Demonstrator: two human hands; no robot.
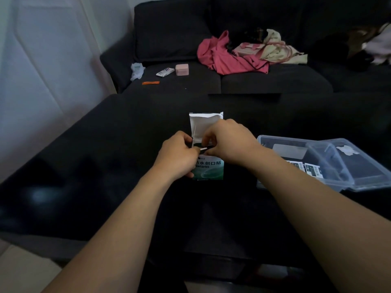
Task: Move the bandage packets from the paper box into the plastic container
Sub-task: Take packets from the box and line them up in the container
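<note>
Extraction step under way — left hand [176, 154] grips the paper box [208, 169] while right hand [227, 140] pinches at its open mouth — next, carry a packet across to the plastic container [296, 140].

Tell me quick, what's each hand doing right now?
Left hand: fingers grip the left side of the bandage box at its opening.
Right hand: fingers pinch at the box's open top; what they hold cannot be told.

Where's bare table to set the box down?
Free: dark table left of the left hand, and the near strip between the forearms. Crowded: right side, where the container and its lid sit beside the box.
</note>
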